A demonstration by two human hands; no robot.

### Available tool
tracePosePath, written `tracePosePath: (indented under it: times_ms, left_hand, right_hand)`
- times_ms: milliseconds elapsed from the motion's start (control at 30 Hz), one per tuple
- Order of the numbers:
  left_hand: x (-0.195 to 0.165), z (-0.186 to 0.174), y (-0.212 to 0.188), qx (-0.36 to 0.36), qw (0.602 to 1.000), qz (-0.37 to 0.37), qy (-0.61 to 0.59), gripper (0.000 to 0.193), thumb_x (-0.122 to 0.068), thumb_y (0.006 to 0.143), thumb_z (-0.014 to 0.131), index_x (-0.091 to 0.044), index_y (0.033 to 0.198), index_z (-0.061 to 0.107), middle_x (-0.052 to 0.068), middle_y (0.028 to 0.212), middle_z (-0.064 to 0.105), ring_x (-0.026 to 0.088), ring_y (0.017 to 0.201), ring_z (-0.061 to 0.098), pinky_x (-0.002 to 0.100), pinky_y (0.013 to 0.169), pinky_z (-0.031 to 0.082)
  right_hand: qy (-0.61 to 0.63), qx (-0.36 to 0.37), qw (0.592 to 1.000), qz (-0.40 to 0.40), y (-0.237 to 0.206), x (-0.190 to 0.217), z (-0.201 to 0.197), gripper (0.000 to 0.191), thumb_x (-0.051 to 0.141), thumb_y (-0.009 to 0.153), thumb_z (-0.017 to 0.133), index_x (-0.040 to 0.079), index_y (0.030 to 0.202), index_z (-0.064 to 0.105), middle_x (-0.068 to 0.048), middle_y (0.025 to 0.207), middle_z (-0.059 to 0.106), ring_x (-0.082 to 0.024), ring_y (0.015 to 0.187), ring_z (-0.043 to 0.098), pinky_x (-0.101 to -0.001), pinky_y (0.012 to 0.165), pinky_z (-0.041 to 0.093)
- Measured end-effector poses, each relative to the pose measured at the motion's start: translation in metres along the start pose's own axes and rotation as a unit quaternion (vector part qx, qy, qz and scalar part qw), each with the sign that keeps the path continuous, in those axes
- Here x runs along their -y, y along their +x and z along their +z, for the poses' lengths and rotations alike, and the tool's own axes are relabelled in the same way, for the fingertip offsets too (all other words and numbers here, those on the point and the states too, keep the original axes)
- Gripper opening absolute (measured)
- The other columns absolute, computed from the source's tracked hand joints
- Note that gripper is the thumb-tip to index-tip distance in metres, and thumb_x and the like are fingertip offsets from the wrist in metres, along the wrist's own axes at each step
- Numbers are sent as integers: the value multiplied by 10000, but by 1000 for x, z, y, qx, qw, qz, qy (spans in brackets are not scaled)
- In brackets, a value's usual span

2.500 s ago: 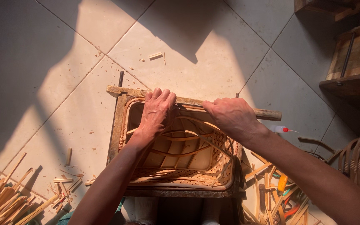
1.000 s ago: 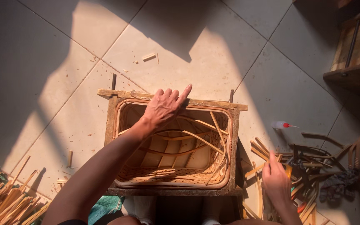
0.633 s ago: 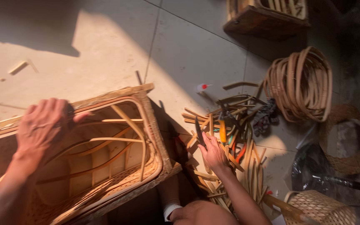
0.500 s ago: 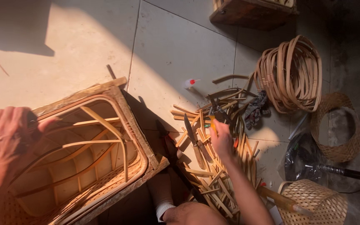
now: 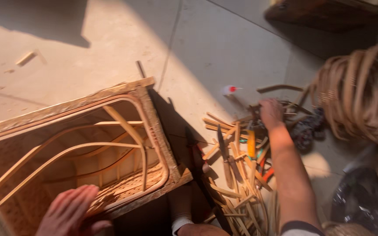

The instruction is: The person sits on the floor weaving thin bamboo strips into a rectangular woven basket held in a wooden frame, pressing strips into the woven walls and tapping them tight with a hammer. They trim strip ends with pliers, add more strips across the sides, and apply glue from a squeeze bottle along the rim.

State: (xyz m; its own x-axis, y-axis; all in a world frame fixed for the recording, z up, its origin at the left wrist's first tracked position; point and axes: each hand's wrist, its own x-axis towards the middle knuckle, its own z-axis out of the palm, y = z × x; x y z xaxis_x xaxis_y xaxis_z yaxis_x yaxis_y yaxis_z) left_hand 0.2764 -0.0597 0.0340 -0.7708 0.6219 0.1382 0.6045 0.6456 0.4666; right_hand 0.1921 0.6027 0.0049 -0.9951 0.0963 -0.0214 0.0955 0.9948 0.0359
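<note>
My arms are bare from wrist to above the elbow. At my right (image 5: 271, 112) upper arm a dark short sleeve edged with a pale band shows. My left hand (image 5: 68, 213) wears no ring or glove.

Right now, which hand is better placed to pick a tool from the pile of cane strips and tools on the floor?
Probably the right hand: it already reaches into the pile of cane strips and tools beside the coil of rattan. The left hand rests flat on the woven basket's rim, away from the pile.
</note>
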Motion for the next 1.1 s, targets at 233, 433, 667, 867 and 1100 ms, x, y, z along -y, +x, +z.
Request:
tracePosePath:
  times_ms: [233,433,667,867,1100]
  left_hand:
    - [1,7,-19,149,989,-12,6,827,-424,832,721,-25,1486,411,123,1344,639,273,1141,620,397,957,494]
    - [3,8,-23,134,991,-2,-3,785,-400,844,712,-4,1465,438,127,1314,648,272,1146,624,392,967,492]
    - [21,32,-58,168,979,85,75,736,-229,771,703,7,1434,487,168,1407,638,273,1283,596,396,1018,477]
    - [33,51,-68,118,988,91,29,677,-259,772,726,47,1354,566,211,1280,704,277,1085,685,418,953,522]
    - [4,37,-41,85,995,46,-9,615,-233,751,748,76,1255,579,213,1133,729,278,1080,714,396,964,553]
  right_hand:
    - [-101,-96,990,-22,11,-55,-20,195,34,1161,543,23,981,619,-143,1006,671,-317,932,658,-418,828,530]
    - [-78,-48,995,41,14,-64,-98,205,76,1159,538,42,960,576,-111,883,598,-265,802,596,-392,729,500]
    - [65,-11,996,65,-91,67,-150,145,162,1077,548,54,982,565,-67,732,545,-196,630,554,-387,556,477]
    - [160,292,925,182,-157,149,-65,217,242,1000,590,47,1096,599,-97,731,623,-217,645,641,-417,626,556]
    - [151,107,948,259,-118,109,-4,373,323,967,666,18,1181,653,-162,860,724,-340,792,708,-464,721,540]
